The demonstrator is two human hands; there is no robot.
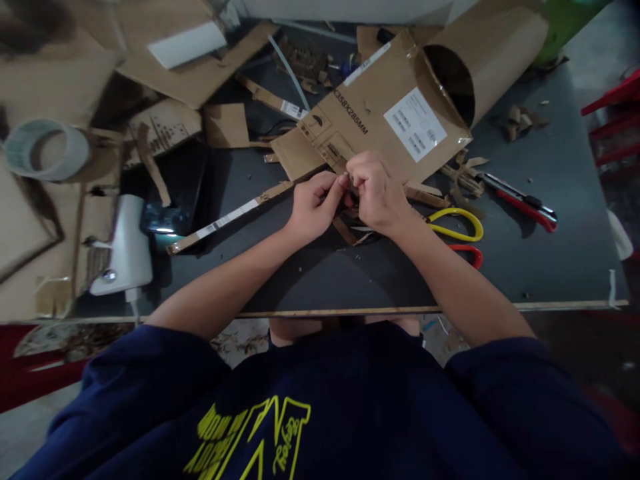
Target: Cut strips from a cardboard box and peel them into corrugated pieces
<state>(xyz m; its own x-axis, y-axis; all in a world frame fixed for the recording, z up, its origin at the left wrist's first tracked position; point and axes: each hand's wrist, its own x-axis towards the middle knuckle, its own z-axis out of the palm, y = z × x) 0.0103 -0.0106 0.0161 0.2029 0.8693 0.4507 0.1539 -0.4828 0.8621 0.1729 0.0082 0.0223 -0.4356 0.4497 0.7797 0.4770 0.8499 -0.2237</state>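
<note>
My left hand (315, 205) pinched a small cardboard scrap (346, 175) between thumb and forefinger, beside the printed box (373, 110) on the counter (340, 287). My right hand (379, 195) was curled against it; its hold I could not tell.

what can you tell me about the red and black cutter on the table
The slim cutter has a red, plastic-looking lower side, black parts toward its rear and a greyish, metallic-looking front. It lies on the dark tabletop, right of the yellow scissor loop, slanting, its narrow front toward cardboard scraps. Whether it touches them, or any blade is out, is too blurred to tell. Nobody is holding it.
</note>
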